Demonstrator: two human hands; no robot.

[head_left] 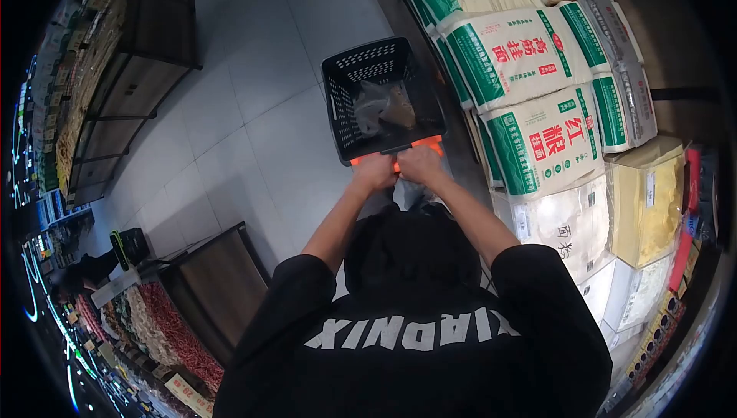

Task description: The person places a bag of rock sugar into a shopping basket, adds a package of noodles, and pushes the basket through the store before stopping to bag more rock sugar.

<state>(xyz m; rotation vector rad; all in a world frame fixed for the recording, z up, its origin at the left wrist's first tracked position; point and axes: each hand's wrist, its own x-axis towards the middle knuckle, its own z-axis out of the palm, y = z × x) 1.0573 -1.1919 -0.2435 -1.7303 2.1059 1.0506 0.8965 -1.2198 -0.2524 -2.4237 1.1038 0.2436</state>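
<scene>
In front of my body hangs a black plastic shopping basket [347,122] with perforated sides and an orange handle [427,142]. My left hand [374,170] and my right hand [420,163] are side by side, both closed round the handle at the basket's near edge. Inside the basket lies a clear plastic bag [374,105] with something brown [399,109] in or beside it; I cannot make out what it is. My fingertips are mostly hidden under the handle.
Stacked noodle packs [514,51] with green and white wrapping line the right side, near clear bins [649,203] of pale goods. Dark wooden shelving [142,84] stands at the left. A display with red goods [173,322] is at lower left, near a person [84,272]. Grey tiles [261,72] cover the floor.
</scene>
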